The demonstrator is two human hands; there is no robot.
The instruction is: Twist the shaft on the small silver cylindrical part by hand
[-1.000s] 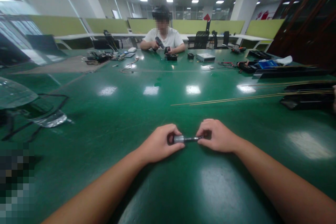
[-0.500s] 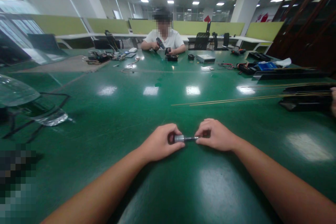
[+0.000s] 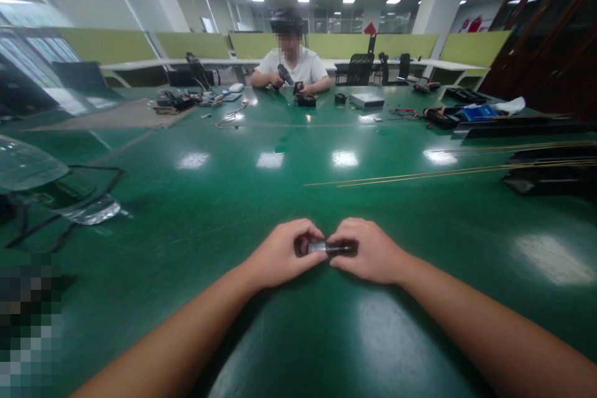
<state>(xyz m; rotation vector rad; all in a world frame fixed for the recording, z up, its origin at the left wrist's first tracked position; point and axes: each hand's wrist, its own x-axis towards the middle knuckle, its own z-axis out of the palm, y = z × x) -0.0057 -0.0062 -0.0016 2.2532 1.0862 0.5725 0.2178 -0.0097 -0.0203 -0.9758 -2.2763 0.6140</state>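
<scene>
Low over the green table in front of me is a slim tool (image 3: pixel 317 248), with a silver cylindrical body and a thin dark metal shaft pointing right. It resembles a short screwdriver, but its exact kind is unclear. My left hand (image 3: pixel 282 255) is closed round the silver body, thumb in front and fingers behind; the left end lies in shadow inside the hand. From the other side my right hand (image 3: pixel 368 252) curls about the shaft, thumb and forefinger pinching close to where it meets the body. The shaft's far tip is hidden within the right hand.
A clear plastic bottle (image 3: pixel 69 193) lies at left. Thin brass-coloured rods (image 3: pixel 401 178) reach in from the right, beside black channel pieces (image 3: pixel 545 177). Across the table (image 3: pixel 224 199) sits a person (image 3: pixel 291 65) holding a power drill (image 3: pixel 285 74), near a pale box (image 3: pixel 367 101).
My right hand has slid left along the shaft, from its tip to beside the silver body. My left hand has stayed nearly still, still holding the tool.
</scene>
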